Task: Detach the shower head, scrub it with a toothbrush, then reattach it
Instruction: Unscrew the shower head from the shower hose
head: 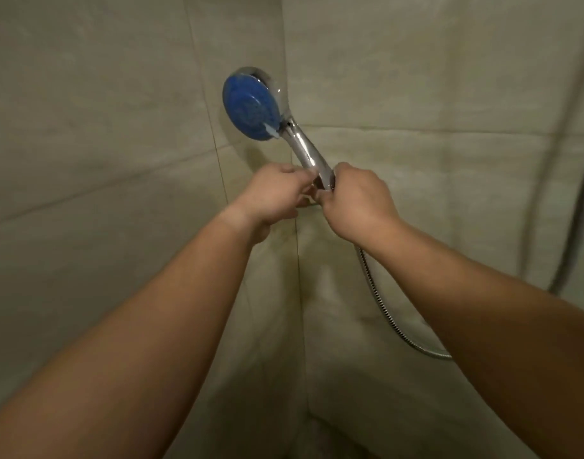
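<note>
Head view, and it all comes down to the fingers: on the right hand [357, 200] they curl round the bottom end of the chrome handle, thumb side tucked up against the metal, a firm grip. Across from it, the left hand [274, 197] has its fingers bent in toward the same spot, pinching at the base of the handle just beside the right hand's fingertips; exactly what they pinch is hidden behind the knuckles. Both hands meet right there, nearly touching each other.

Up from that grip runs the shower head [251, 109], handle slanting up and to the left, round blue spray face turned toward the left wall, chrome rim behind it. It sits high in the corner where the two tiled walls [102, 160] meet, and whether it rests in a wall holder I cannot tell, the hands cover that part.

Below the right wrist the metal hose [383, 303] drops down and sweeps off to the right, passing behind the right forearm. Both bare forearms reach up from the bottom corners of view. A dark cord-like line hangs down the right-hand wall.
</note>
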`<state>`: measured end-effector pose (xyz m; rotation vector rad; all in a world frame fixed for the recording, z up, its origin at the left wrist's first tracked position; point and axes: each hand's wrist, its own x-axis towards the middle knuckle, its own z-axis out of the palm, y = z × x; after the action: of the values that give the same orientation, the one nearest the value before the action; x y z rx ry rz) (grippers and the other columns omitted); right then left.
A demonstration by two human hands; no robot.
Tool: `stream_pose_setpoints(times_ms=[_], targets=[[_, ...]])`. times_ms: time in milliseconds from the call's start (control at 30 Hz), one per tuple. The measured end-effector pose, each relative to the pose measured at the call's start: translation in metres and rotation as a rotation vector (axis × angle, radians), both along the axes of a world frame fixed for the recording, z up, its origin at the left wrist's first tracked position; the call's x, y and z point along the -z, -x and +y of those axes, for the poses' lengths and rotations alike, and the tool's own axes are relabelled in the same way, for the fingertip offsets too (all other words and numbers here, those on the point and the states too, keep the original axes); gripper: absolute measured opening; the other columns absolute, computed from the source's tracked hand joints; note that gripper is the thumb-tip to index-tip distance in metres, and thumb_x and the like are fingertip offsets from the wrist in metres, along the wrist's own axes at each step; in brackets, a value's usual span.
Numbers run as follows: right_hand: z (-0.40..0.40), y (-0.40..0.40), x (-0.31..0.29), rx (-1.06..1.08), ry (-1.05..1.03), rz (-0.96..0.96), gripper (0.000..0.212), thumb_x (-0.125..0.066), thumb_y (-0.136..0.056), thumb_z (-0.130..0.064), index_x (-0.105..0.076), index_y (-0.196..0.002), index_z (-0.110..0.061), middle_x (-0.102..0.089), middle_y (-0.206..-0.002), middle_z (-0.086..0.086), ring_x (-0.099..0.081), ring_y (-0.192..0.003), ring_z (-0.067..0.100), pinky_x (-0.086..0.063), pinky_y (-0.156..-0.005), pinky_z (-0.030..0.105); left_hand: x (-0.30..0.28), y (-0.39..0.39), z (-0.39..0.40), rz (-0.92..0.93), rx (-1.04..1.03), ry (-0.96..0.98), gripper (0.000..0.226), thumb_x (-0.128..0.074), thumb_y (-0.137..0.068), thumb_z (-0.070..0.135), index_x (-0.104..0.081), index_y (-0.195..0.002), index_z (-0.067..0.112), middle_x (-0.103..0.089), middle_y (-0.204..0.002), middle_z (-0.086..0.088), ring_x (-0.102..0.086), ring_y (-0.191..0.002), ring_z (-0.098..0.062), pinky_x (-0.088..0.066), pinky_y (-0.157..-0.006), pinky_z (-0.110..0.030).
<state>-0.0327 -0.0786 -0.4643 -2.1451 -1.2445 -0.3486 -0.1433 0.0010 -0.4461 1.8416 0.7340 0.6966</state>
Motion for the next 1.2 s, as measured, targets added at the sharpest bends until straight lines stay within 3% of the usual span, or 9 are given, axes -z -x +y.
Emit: stream_pose_setpoints(times_ms=[100, 200, 300, 400, 600, 733, 867, 1033, 1200], targets=[[-0.015, 0.013, 0.026, -0.031, 0.002, 0.018, 0.028, -0.059, -0.089, -0.034, -0.059, -0.105, -0.011, -0.067, -0.099, 0.012, -0.062, -0.092, 0.035, -0.036, -0.065, 0.031, 0.031, 0.0, -0.021, -0.059, -0.039, 0.111, 0.023, -0.06, -0.102, 0.036, -0.069, -0.094, 0.016, -0.063, -0.065, 0.01, -0.06, -0.061, -0.007, -0.046, -0.076, -0.033], [-0.03, 0.023, 0.056, -0.064, 0.049, 0.048, 0.029, -0.058, -0.09, -0.036, -0.058, -0.104, -0.011, -0.067, -0.103, 0.014, -0.061, -0.096, 0.037, -0.038, -0.068, 0.034, 0.063, 0.0, -0.037, -0.162, -0.102, 0.29, 0.022, -0.067, -0.099, 0.032, -0.066, -0.083, 0.018, -0.064, -0.063, 0.006, -0.059, -0.06, -0.012, -0.049, -0.074, -0.031], [-0.046, 0.031, 0.089, -0.132, 0.092, 0.115, 0.026, -0.055, -0.091, -0.031, -0.057, -0.109, -0.012, -0.067, -0.103, 0.012, -0.061, -0.096, 0.035, -0.038, -0.068, 0.033, 0.094, -0.001, -0.055, -0.26, -0.171, 0.482, 0.016, -0.069, -0.098, 0.02, -0.064, -0.087, 0.01, -0.065, -0.063, 0.0, -0.062, -0.05, -0.009, -0.052, -0.053, -0.021], [-0.055, 0.031, 0.117, -0.215, 0.077, 0.193, 0.024, -0.059, -0.089, -0.031, -0.058, -0.108, -0.016, -0.068, -0.098, 0.006, -0.062, -0.091, 0.029, -0.038, -0.067, 0.03, 0.117, -0.001, -0.065, -0.303, -0.252, 0.568, 0.014, -0.068, -0.098, 0.01, -0.063, -0.087, 0.004, -0.066, -0.066, -0.007, -0.065, -0.049, -0.013, -0.053, -0.049, -0.022], [-0.064, 0.007, 0.145, -0.413, 0.042, 0.809, 0.031, -0.072, -0.082, -0.044, -0.063, -0.104, -0.025, -0.068, -0.075, -0.006, -0.064, -0.066, 0.007, -0.049, -0.066, 0.026, 0.136, 0.002, -0.061, -0.366, -0.292, 0.663, 0.01, -0.061, -0.103, 0.012, -0.06, -0.095, 0.005, -0.067, -0.085, -0.014, -0.067, -0.072, -0.024, -0.059, -0.076, -0.041], [-0.075, -0.003, 0.149, -0.58, 0.171, 0.971, 0.027, -0.054, -0.098, -0.034, -0.065, -0.094, -0.01, -0.07, -0.078, 0.009, -0.064, -0.064, 0.018, -0.053, -0.072, 0.04, 0.138, 0.002, -0.061, -0.407, -0.299, 0.655, 0.009, -0.058, -0.104, 0.012, -0.06, -0.096, 0.008, -0.07, -0.085, -0.011, -0.07, -0.078, -0.022, -0.058, -0.076, -0.037], [-0.079, -0.011, 0.152, -0.652, 0.22, 1.119, 0.026, -0.041, -0.104, -0.03, -0.061, -0.103, -0.013, -0.07, -0.082, 0.008, -0.064, -0.065, 0.018, -0.051, -0.066, 0.031, 0.14, -0.004, -0.065, -0.417, -0.268, 0.621, 0.009, -0.056, -0.105, 0.012, -0.061, -0.099, 0.008, -0.072, -0.088, -0.01, -0.072, -0.084, -0.021, -0.058, -0.076, -0.036], [-0.08, -0.015, 0.156, -0.633, 0.1, 1.141, 0.025, -0.045, -0.103, -0.021, -0.06, -0.09, -0.006, -0.065, -0.075, 0.012, -0.06, -0.054, 0.015, -0.047, -0.056, 0.026, 0.139, -0.016, -0.069, -0.421, -0.262, 0.615, 0.009, -0.055, -0.106, 0.012, -0.06, -0.1, 0.007, -0.069, -0.089, -0.01, -0.07, -0.08, -0.02, -0.059, -0.074, -0.034], [-0.079, -0.018, 0.168, -0.511, -0.016, 1.037, 0.018, -0.073, -0.085, -0.022, -0.06, -0.085, -0.01, -0.065, -0.068, 0.006, -0.062, -0.057, 0.016, -0.051, -0.061, 0.037, 0.142, -0.022, -0.071, -0.428, -0.256, 0.623, 0.009, -0.055, -0.106, 0.011, -0.059, -0.098, 0.007, -0.067, -0.088, -0.011, -0.069, -0.08, -0.021, -0.059, -0.074, -0.034]])
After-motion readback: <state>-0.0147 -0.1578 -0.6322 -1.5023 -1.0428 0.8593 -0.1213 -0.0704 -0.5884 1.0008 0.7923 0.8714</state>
